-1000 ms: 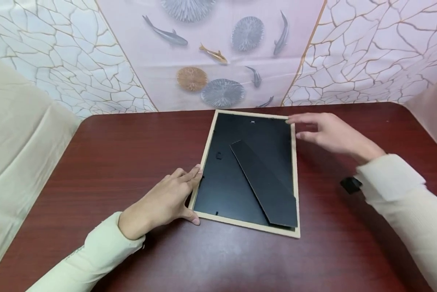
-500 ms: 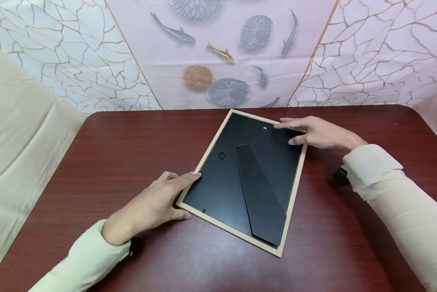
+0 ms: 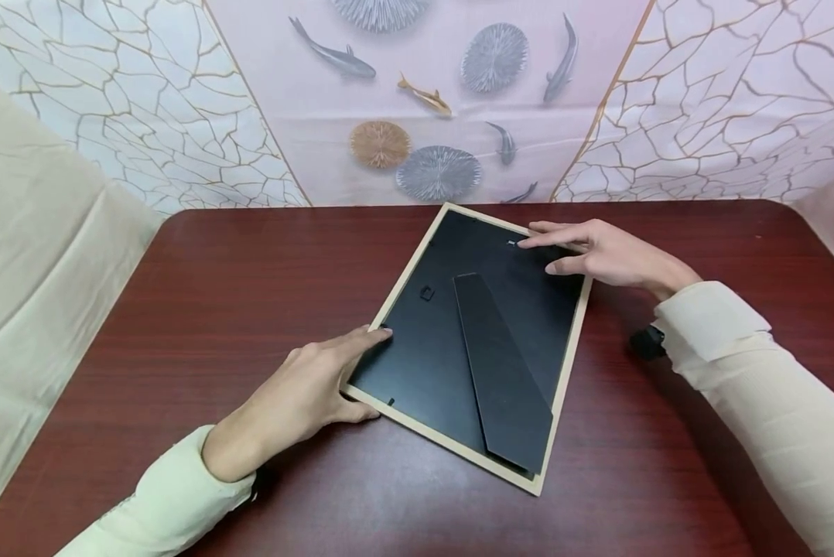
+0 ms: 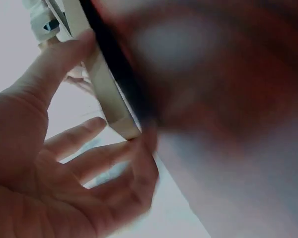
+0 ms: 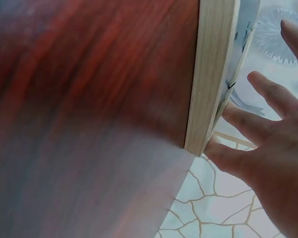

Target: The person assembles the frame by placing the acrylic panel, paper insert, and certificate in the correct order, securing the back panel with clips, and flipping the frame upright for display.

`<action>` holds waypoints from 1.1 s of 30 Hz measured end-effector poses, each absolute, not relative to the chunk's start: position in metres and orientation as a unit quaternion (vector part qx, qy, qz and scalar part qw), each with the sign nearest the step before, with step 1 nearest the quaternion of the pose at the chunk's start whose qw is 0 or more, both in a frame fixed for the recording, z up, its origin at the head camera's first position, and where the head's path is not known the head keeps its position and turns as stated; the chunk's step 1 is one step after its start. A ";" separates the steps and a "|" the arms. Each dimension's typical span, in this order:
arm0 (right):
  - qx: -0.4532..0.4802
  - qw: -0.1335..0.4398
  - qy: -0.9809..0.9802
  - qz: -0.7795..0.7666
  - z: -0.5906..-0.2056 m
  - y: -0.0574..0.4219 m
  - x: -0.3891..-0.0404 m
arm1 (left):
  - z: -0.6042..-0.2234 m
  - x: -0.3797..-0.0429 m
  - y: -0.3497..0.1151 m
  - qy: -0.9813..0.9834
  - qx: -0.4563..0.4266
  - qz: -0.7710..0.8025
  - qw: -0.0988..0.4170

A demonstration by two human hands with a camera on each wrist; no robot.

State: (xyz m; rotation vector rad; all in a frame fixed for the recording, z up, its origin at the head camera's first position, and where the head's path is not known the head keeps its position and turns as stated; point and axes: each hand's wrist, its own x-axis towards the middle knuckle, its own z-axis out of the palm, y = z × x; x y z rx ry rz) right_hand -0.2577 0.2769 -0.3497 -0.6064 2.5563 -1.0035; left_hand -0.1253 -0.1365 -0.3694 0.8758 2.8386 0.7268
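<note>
A picture frame (image 3: 565, 379) lies back side up on the table, turned slantwise, with a pale wooden rim and a black backing board (image 3: 410, 348). A long black easel stand (image 3: 500, 371) lies folded against the backing. My left hand (image 3: 299, 394) holds the near left corner, thumb at the near edge and fingers along the left side; the left wrist view shows its fingers curled about the rim (image 4: 107, 91). At the far right corner is my right hand (image 3: 612, 255), its fingers spread over the rim and touching it. In the right wrist view the frame's side (image 5: 208, 74) stands beside those fingers.
The dark red wooden table (image 3: 215, 294) stretches around the frame. A patterned cloth backdrop (image 3: 445, 100) with fish and round motifs rises at the table's far edge. Pale cloth (image 3: 34, 271) hangs on the left side.
The frame has turned clockwise, its near edge swinging left and nearer. My right hand has moved left onto the far right corner. In the last half second, things have barely shifted.
</note>
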 end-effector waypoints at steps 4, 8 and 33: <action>-0.204 0.151 0.900 -0.355 -0.346 0.283 -0.250 | -0.365 -0.125 -0.142 0.915 0.281 0.288 0.039; -0.192 0.127 0.905 -0.357 -0.345 0.291 -0.241 | -0.359 -0.123 -0.147 0.891 0.274 0.361 0.043; -0.176 0.037 0.920 -0.349 -0.328 0.295 -0.197 | -0.286 -0.135 -0.152 0.871 0.386 0.248 -0.174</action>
